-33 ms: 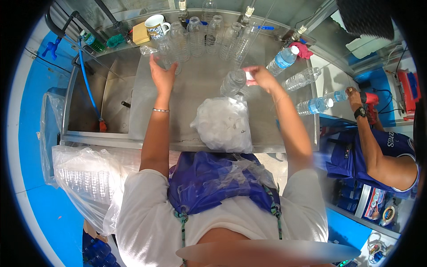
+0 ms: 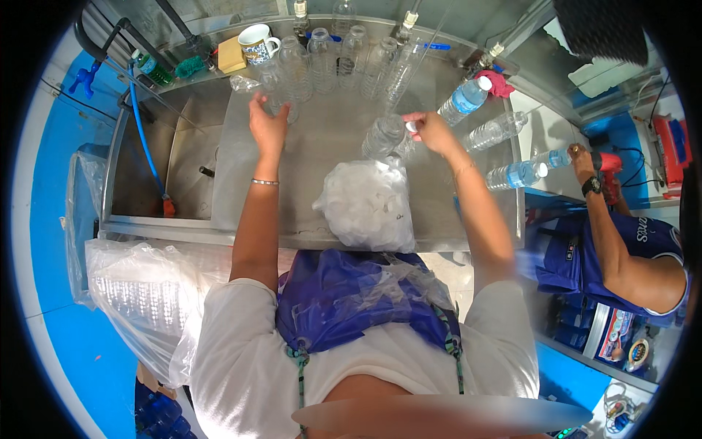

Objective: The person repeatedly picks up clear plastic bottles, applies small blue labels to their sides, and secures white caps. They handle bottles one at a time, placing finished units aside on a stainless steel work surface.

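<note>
My left hand is open, thumb and fingers apart, beside a clear plastic bottle at the left of the group; whether it touches the bottle I cannot tell. My right hand pinches a small white bottle cap between thumb and fingers. Just left of that cap, an uncapped clear bottle stands on the steel counter. A knotted-looking clear plastic bag full of white caps lies between my forearms, close to the counter's front edge.
More clear bottles stand along the back. Labelled, capped bottles are at the right. A sink with a blue hose lies left; a mug and sponge sit behind. A co-worker's hand holds another bottle, beside a red tool.
My right hand has shifted slightly right and down, with the white cap still pinched. My left hand has barely moved, and the bottles and bag stay in place.
</note>
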Motion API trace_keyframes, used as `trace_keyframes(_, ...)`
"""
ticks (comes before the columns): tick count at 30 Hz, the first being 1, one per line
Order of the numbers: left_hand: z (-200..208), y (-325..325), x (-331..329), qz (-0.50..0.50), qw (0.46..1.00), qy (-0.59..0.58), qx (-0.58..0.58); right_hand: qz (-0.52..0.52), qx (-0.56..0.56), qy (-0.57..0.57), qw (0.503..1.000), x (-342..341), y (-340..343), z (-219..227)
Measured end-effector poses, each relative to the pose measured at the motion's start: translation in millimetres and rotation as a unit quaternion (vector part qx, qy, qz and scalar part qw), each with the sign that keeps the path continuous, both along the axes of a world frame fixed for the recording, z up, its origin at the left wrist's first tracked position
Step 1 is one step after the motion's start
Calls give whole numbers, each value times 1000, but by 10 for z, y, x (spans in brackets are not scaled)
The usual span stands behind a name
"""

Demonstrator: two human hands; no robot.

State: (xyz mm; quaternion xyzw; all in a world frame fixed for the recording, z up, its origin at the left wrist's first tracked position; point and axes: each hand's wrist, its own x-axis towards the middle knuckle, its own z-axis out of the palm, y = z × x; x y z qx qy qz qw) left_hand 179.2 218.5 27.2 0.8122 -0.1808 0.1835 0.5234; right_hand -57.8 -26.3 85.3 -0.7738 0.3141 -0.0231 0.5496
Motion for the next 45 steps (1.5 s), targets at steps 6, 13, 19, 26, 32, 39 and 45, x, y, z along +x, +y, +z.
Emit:
trace_keyframes(6, -65, -405, -412, -226, 964, 139, 20, 51, -304, -295, 905, -197, 511, 432)
trace_keyframes(13, -33, -1211, -548, -488, 860, 142, 41, 72, -438, -325, 835, -62, 818, 410)
trace_keyframes(19, -150, -1278, -491, -502, 853, 137, 36, 45, -496, -339, 798, -58, 748, 254)
trace_keyframes(26, 7, -778, -803, -611, 783, 104, 53, -49, -422, -152, 893, 284, 224, 388)
trace_keyframes(32, -99, -633, -840, -456, 882, 66, 98, -55, -435, -175, 882, 317, 146, 418)
trace_keyframes(39, -227, -282, -290, -341, 924, 136, 111, -31, -433, -74, 898, 343, 173, 343)
trace_keyframes(45, -134, -211, -355, -319, 939, 114, 62, -50, -369, -160, 914, 398, 54, 216)
